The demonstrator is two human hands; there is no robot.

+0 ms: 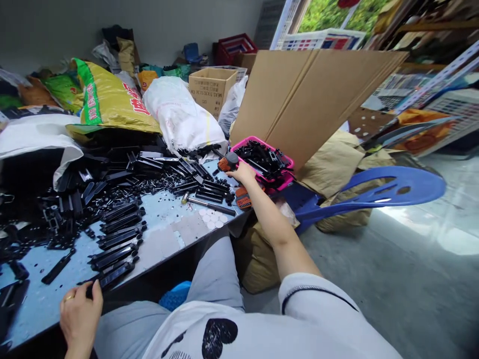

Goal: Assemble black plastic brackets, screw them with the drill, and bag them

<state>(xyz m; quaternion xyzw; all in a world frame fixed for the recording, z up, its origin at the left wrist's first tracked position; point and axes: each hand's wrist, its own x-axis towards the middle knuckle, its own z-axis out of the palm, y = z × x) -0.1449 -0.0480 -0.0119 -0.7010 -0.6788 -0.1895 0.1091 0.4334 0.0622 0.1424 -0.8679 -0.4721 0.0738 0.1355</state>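
My right hand [243,173] reaches out to the far right end of the table and grips an orange-and-black power screwdriver [228,162], just beside a pink basket [262,142] full of black plastic parts. My left hand [80,314] rests at the near table edge, fingers curled on the end of a long black plastic bar [112,275]. More black bars [119,234] lie in a row beside it.
The pale blue table [164,234] holds heaps of black parts [56,209] and white discs [212,218]. Sacks [179,117], cardboard [299,99] and boxes crowd the back. A blue plastic chair [374,194] lies tipped at the right over the concrete floor.
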